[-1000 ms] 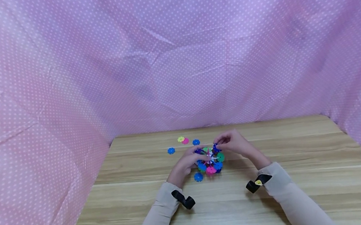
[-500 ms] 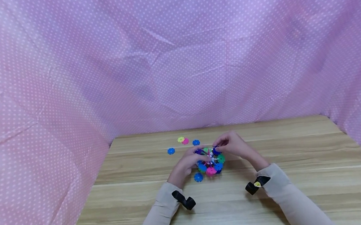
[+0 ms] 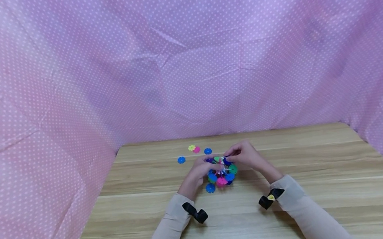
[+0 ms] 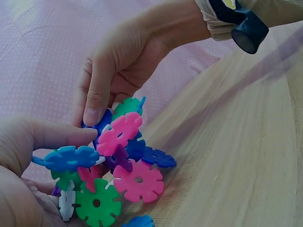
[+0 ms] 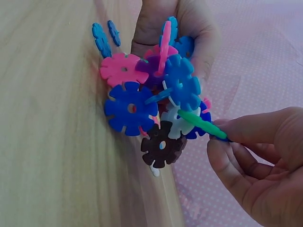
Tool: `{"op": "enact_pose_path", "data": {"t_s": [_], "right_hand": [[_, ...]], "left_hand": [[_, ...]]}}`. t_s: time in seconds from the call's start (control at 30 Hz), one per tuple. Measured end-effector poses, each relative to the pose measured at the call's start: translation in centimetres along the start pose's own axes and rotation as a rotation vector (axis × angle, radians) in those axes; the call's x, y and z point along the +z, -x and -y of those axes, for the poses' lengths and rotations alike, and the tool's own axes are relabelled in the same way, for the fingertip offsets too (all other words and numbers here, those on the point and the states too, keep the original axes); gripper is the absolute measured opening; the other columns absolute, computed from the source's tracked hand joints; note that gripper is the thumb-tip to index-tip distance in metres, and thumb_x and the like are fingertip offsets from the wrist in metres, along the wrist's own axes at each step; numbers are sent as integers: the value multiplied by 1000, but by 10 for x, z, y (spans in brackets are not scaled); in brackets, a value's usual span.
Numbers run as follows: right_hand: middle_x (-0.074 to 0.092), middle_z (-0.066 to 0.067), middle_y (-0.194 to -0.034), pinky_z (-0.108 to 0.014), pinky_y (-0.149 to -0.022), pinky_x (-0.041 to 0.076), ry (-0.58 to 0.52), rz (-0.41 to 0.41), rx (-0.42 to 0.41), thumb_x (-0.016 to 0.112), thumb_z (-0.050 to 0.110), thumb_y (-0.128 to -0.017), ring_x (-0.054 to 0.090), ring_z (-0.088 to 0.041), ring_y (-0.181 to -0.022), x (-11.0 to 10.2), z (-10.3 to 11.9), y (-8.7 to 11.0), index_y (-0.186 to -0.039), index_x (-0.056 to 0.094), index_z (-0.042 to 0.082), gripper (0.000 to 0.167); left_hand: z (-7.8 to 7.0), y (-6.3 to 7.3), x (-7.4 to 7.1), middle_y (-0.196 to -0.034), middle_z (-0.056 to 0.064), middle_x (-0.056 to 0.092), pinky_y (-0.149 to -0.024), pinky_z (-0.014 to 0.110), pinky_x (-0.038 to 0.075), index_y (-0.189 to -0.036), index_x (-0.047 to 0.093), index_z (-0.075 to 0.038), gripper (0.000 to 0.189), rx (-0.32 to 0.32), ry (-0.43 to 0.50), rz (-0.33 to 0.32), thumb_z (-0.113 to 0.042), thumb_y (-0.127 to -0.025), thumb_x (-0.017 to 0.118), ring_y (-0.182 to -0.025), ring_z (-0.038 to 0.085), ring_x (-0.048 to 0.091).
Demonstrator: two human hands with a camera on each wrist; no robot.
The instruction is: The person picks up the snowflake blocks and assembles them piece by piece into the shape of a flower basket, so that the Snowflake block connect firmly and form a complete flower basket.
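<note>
Cluster (image 3: 221, 173) held at 9 o'clock, a disc pinched at 1

The right hand (image 3: 245, 155) has its grip together on a dark blue disc (image 3: 227, 161) at the cluster's 1 o'clock, taking 12 as the far side; whether that disc is joined on is hard to tell. A green disc (image 5: 203, 126) sits right against these fingertips. The left hand (image 3: 201, 169) is clamped on the cluster from 9 o'clock, thumb over the top. Notched discs in pink, green, white, purple, brown and blue jut out all round.

Loose on the counter (image 3: 290, 214), one blue disc (image 3: 210, 188) lies just beside the cluster at 7 o'clock. A second blue disc (image 3: 208, 151) lies at 11, a third blue disc (image 3: 181, 160) at 10, and a yellow disc (image 3: 192, 147) overlaps a pink disc (image 3: 196, 149) between them. The counter is pale, streaky wood; dotted pink-lilac cloth (image 3: 187, 77), creased, rises at 9, 12 and 3.

Compared with half a second ago, the cluster and right hand have shifted slightly toward 9 o'clock; the loose discs lie as they did.
</note>
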State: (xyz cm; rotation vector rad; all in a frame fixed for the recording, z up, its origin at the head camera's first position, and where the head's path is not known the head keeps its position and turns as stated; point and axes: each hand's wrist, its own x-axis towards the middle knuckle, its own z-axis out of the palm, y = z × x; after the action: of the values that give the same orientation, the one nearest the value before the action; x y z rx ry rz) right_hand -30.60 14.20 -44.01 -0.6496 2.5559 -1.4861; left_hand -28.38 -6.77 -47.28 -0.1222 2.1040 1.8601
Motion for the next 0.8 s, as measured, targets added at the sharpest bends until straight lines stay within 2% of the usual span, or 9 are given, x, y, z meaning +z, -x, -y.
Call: {"op": "enact_pose_path", "data": {"t_s": [0.1, 0.27, 0.4, 0.5, 0.6, 0.7, 0.8], "right_hand": [[77, -15, -90, -21, -64, 52, -2, -3, 26, 76, 2, -88, 61, -13, -74, -1, 1, 0, -95, 79, -2, 9], [76, -13, -86, -22, -63, 51, -8, 6, 80, 76, 1, -88, 59, -13, -72, -4, 2, -1, -95, 77, -3, 8], [75, -13, -83, -23, -60, 53, -16, 24, 114, 75, 0, -87, 58, -12, -67, -5, -1, -1, -95, 76, -6, 10], [74, -10, -81, -24, -61, 56, -18, 25, 143, 75, 0, -88, 59, -12, -66, -5, -3, -1, -95, 76, -6, 10], [73, -7, -80, -26, -62, 58, -30, 28, 165, 76, 2, -88, 60, -13, -67, -6, -4, 0, -94, 76, -5, 10], [71, -5, -78, -28, -63, 59, -52, 37, 179, 76, 3, -88, 62, -13, -65, -7, -2, 1, -93, 75, -6, 10], [69, -4, -76, -33, -64, 61, -70, 49, 183, 76, 3, -88, 63, -13, -63, -8, 1, 1, -92, 73, -6, 11]], "left_hand": [[-1, -1, -2, -143, 12, 57, -117, 60, 33, -136, 64, -15, 61, -13, -1, 17, -22, -80, 86, -135, 33, 48], [-1, -3, -6, -149, 14, 53, -112, 56, 43, -144, 57, -16, 60, -36, 78, 120, -28, -89, 76, -135, 33, 51], [-1, -4, -8, -157, 17, 42, -118, 60, 36, -151, 47, -12, 67, -44, 150, 170, -23, -91, 74, -145, 36, 40], [-1, -3, -8, -155, 19, 42, -120, 57, 34, -149, 48, -7, 70, -43, 146, 157, -12, -87, 77, -142, 35, 43], [-1, -2, -7, -148, 19, 50, -117, 50, 41, -144, 54, -6, 67, -44, 113, 115, -7, -83, 80, -131, 31, 53], [0, -2, -6, -142, 17, 57, -109, 46, 49, -141, 59, -9, 63, -43, 86, 66, -10, -82, 82, -123, 27, 59], [1, -1, -5, -140, 14, 60, -106, 45, 50, -140, 61, -15, 63, -42, 77, 30, -15, -81, 83, -122, 26, 60]]}}
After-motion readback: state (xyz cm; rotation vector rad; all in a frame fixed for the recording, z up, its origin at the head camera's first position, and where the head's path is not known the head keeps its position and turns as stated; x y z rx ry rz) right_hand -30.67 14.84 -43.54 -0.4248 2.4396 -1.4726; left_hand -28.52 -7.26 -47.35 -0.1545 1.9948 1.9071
